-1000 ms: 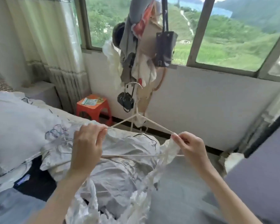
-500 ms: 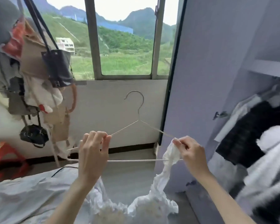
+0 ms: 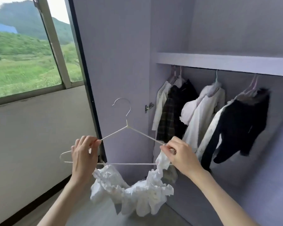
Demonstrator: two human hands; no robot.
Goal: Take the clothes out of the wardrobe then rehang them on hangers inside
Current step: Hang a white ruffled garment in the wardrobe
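- in front of the open wardrobe (image 3: 203, 59), where half a second ago it sat at the edge of view, the person now faces the hanging clothes (image 3: 201, 115).
- left hand (image 3: 83, 158) and right hand (image 3: 180, 154) each pinch a shoulder of the white hanger (image 3: 129, 163).
- the white ruffled garment (image 3: 134, 194) droops from both ends; hooking it inside looks next.

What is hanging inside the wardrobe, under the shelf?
Under the shelf, white and dark clothes hang on hangers inside the wardrobe. The rail is hidden behind the shelf.
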